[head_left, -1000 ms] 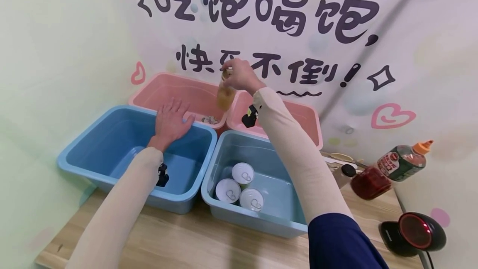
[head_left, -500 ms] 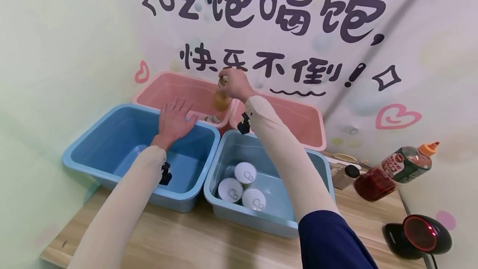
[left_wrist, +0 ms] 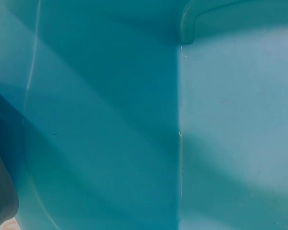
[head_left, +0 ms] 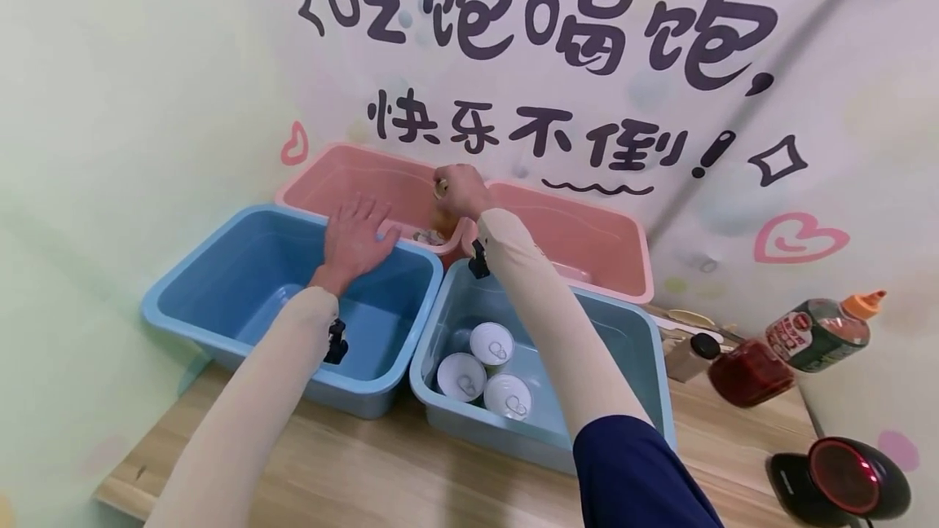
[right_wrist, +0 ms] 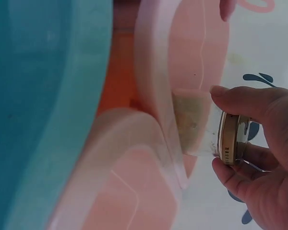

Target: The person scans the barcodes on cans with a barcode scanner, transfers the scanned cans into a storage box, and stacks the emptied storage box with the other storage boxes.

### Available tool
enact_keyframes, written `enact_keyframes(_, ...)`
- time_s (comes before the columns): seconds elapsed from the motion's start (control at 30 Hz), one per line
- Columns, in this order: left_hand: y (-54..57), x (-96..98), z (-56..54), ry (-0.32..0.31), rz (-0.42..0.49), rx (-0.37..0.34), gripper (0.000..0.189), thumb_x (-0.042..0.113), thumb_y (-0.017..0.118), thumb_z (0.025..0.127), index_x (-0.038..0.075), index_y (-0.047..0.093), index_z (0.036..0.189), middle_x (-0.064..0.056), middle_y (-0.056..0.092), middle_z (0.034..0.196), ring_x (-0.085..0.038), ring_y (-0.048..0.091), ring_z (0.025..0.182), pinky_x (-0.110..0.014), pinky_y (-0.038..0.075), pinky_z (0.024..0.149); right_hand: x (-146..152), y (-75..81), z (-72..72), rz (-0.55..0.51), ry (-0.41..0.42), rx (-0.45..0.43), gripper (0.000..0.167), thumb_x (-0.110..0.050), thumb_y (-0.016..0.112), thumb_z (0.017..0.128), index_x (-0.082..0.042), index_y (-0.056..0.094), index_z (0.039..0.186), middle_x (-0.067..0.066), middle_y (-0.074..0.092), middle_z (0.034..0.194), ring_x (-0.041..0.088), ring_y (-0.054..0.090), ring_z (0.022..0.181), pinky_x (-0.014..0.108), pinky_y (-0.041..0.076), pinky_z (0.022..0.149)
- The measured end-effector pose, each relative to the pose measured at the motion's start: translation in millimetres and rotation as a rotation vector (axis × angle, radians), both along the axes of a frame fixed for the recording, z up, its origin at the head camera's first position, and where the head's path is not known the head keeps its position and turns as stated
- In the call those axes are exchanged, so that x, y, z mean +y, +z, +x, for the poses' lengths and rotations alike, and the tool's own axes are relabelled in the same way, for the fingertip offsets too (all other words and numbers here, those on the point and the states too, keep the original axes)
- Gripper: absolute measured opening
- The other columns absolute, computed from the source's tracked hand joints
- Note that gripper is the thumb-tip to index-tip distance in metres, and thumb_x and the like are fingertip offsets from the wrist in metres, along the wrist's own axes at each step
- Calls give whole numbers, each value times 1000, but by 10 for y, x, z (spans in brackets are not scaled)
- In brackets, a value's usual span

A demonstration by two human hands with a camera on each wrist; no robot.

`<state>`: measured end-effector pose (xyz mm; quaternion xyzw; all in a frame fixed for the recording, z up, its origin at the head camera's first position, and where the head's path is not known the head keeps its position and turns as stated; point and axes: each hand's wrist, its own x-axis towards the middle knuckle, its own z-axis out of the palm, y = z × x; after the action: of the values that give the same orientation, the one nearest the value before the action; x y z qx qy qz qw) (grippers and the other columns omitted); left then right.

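Observation:
My right hand (head_left: 462, 190) grips a clear glass jar (right_wrist: 192, 122) by its gold lid (right_wrist: 228, 139). Yellowish-brown contents show through the glass. The jar's lower part is inside the left pink bin (head_left: 308, 178), near that bin's right end. A small pale item (head_left: 428, 237) lies in the same bin just beside the jar; its kind cannot be told. My left hand (head_left: 355, 241) rests with spread, straight fingers over the back rim of the left blue bin (head_left: 183, 318). The left wrist view shows mainly blue plastic, with a part of the hand at its left edge.
The right blue bin (head_left: 506, 436) holds three cans (head_left: 491, 343) with pull-ring lids. Behind it stands the right pink bin (head_left: 587, 226). To the right are a black-capped shaker (head_left: 689, 357), an orange-capped sauce bottle (head_left: 822, 332) and a black scanner (head_left: 844, 475) on the wooden table (head_left: 367, 471).
My right hand has moved down, lowering the jar deeper into the left pink bin. The left hand keeps its place on the rim. The head view has shifted slightly.

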<state>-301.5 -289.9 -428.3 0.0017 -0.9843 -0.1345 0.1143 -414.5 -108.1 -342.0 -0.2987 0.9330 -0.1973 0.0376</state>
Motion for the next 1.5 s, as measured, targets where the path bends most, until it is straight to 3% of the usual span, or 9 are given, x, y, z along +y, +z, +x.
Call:
enact_keyframes(0.3, -20, 39, -4, 1, 3, 5, 67, 51, 39, 101, 15, 34, 157, -14, 24, 166, -38, 13, 155, -59, 10, 125, -11, -212, -93, -38, -15, -86, 37, -8, 72, 89, -17, 69, 125, 5, 64, 122, 22, 54, 108, 31, 57, 89)
enact_keyframes(0.53, -32, 63, 8, 2, 22, 20, 66, 51, 39, 101, 16, 35, 156, -12, 26, 166, -37, 15, 155, -58, 12, 125, -27, -288, -105, -69, -9, -132, 43, -5, 74, 87, -17, 66, 127, 4, 64, 119, 22, 56, 106, 30, 59, 83)
enact_keyframes(0.77, 0, 43, 11, 10, 32, 29, 67, 52, 38, 100, 17, 34, 157, -10, 25, 166, -36, 14, 156, -56, 8, 126, -68, -322, -138, -78, 2, -106, 54, 2, 71, 85, -18, 60, 134, 7, 60, 134, 22, 54, 112, 33, 57, 91)
enact_keyframes(0.87, 8, 38, 23, 12, 31, 19, 67, 53, 38, 100, 18, 33, 157, -10, 25, 166, -36, 14, 156, -56, 8, 126, -92, -358, -132, -138, -13, -164, 61, 5, 68, 86, -25, 55, 137, 8, 56, 137, 22, 52, 112, 33, 61, 80)
enact_keyframes(1.03, -3, 25, 29, 3, 32, 25, 66, 51, 39, 100, 17, 35, 156, -11, 27, 166, -36, 15, 155, -57, 8, 126, -127, -410, -124, -156, -2, -152, 54, 7, 69, 84, -26, 57, 125, 5, 60, 116, 22, 57, 99, 28, 59, 60)
enact_keyframes(1.17, -9, 13, 24, 7, 35, 39, 65, 50, 39, 100, 17, 35, 156, -11, 27, 165, -36, 17, 155, -56, 9, 126, -145, -426, -129, -140, 18, -123, 48, 4, 70, 84, -25, 58, 121, 3, 61, 104, 21, 60, 91, 26, 58, 60)
enact_keyframes(1.3, -13, -4, 17, 11, 34, 36, 66, 51, 40, 100, 17, 35, 156, -10, 27, 166, -36, 16, 155, -56, 9, 126, -148, -443, -121, -164, 11, -172, 46, 5, 72, 84, -23, 61, 118, 4, 61, 100, 23, 62, 87, 29, 59, 61)
enact_keyframes(1.5, -13, -6, 9, 12, 18, 26, 66, 51, 39, 100, 17, 35, 156, -11, 26, 166, -36, 16, 155, -57, 11, 125, -127, -456, -75, -97, 3, -186, 8, -8, 75, 87, -4, 72, 93, 9, 59, 74, 25, 61, 72, 24, 52, 54)
